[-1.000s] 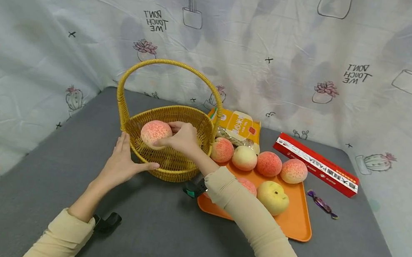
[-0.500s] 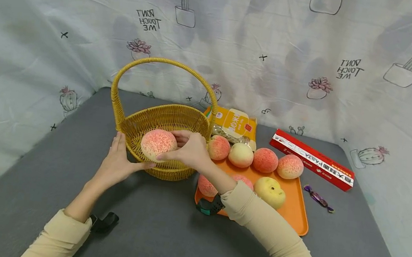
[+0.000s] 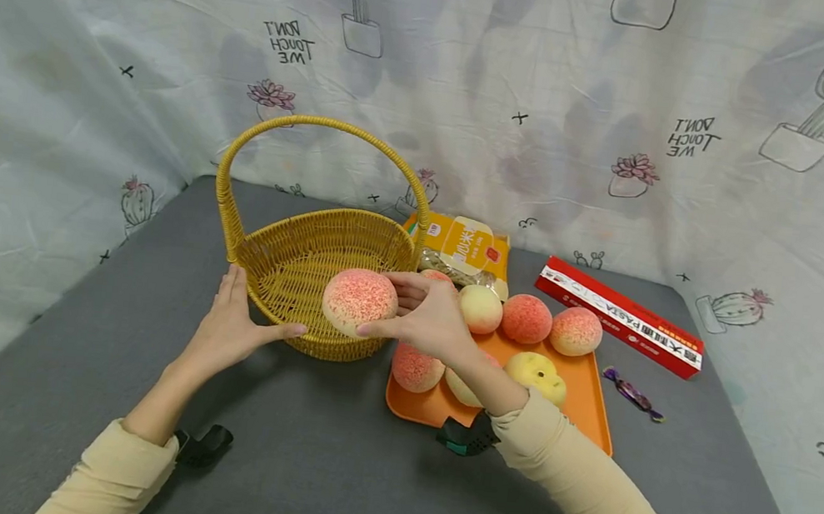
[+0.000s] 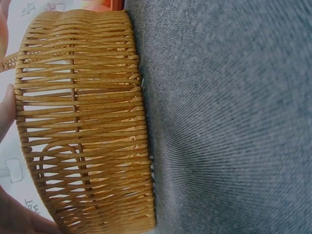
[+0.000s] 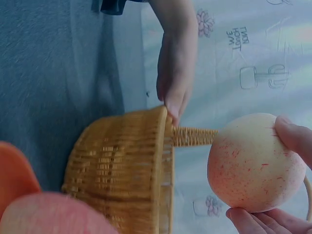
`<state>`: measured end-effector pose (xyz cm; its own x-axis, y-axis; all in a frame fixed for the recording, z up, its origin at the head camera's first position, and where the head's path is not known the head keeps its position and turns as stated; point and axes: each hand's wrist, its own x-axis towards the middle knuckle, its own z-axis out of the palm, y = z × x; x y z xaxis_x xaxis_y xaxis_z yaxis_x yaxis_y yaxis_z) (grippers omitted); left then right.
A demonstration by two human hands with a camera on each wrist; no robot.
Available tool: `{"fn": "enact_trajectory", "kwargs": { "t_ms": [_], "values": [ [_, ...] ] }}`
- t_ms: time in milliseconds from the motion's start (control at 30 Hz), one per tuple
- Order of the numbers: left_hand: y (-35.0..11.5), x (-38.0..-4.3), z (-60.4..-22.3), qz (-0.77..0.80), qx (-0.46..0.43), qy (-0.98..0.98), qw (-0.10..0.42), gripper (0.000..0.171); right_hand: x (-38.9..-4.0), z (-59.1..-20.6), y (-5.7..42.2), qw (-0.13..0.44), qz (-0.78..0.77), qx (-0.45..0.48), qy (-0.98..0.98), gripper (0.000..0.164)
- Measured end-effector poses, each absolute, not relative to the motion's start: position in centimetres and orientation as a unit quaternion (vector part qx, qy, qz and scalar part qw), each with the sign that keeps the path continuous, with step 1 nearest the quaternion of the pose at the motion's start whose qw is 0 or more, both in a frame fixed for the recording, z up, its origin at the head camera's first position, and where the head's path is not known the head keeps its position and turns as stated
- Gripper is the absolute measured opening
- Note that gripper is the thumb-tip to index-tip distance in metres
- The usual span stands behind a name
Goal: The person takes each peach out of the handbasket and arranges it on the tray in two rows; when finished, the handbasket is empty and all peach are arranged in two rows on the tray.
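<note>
My right hand (image 3: 431, 318) grips a speckled pink and cream peach (image 3: 359, 302) between thumb and fingers. In the head view the peach overlaps the right front part of the yellow wicker basket (image 3: 283, 264); in the right wrist view this peach (image 5: 256, 163) stands above the basket rim, apart from it. My left hand (image 3: 231, 326) rests at the basket's left front rim near the handle base, its fingers straight and the thumb spread toward the front. The left wrist view is mostly filled by the woven basket wall (image 4: 83, 122). Inside the basket only bare weave shows.
To the right lies an orange tray (image 3: 585, 401) with several peaches (image 3: 526, 319) and a yellow fruit (image 3: 537, 376). Behind it are an orange-yellow food bag (image 3: 469, 246) and a red pasta box (image 3: 620, 317). A purple wrapped candy (image 3: 633, 393) lies right of the tray.
My right hand has carried the peach rightward and toward me, from above the basket's inside to its right front rim. The left hand has stayed at the basket.
</note>
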<state>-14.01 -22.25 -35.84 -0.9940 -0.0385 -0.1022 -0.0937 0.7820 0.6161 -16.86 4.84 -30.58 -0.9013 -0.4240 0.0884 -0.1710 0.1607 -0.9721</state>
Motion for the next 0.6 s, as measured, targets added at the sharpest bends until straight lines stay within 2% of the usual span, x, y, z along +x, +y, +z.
{"fn": "enact_trajectory", "kwargs": {
  "t_ms": [233, 600],
  "values": [
    [-22.3, -14.0, -35.7, 0.327, -0.036, 0.943, 0.044, 0.133, -16.5, -30.6, 7.5, 0.073, -0.626, -0.184, 0.755, 0.059],
    [-22.3, -14.1, -35.8, 0.319, -0.030, 0.946, 0.047, 0.133, -15.1, -31.2, 10.8, 0.084, -0.632, -0.118, 0.761, 0.069]
  ]
}}
